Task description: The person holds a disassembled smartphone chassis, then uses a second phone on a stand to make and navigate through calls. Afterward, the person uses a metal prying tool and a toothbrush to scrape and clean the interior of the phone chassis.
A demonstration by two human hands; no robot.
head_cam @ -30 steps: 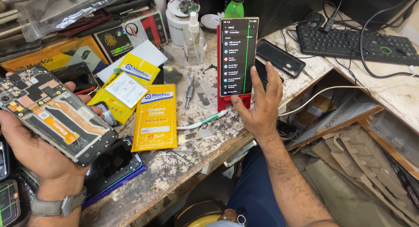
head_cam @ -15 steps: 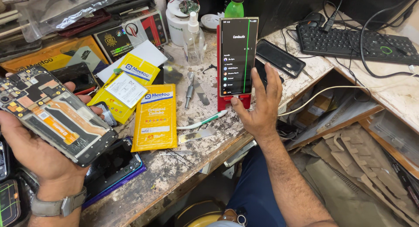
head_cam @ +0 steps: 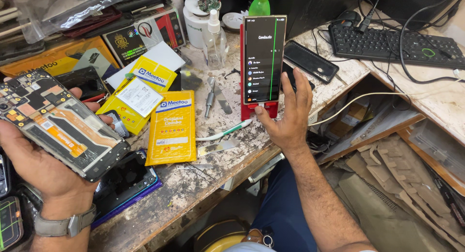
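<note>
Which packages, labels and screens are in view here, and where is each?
Lit phone: upright on red stand, dark screen, green vertical line, at right hand.
Yellow pouch: flat, bench centre.
Second yellow pouch: white label, behind it.
Opened phone: left hand.

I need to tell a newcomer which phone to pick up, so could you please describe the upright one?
Start at the scratched workbench and find the clear spray bottle near its back edge. Just to its right a tall smartphone stands upright in a red stand, the right hand at its base. Its lit dark screen with one vertical green line sets it apart.
</note>
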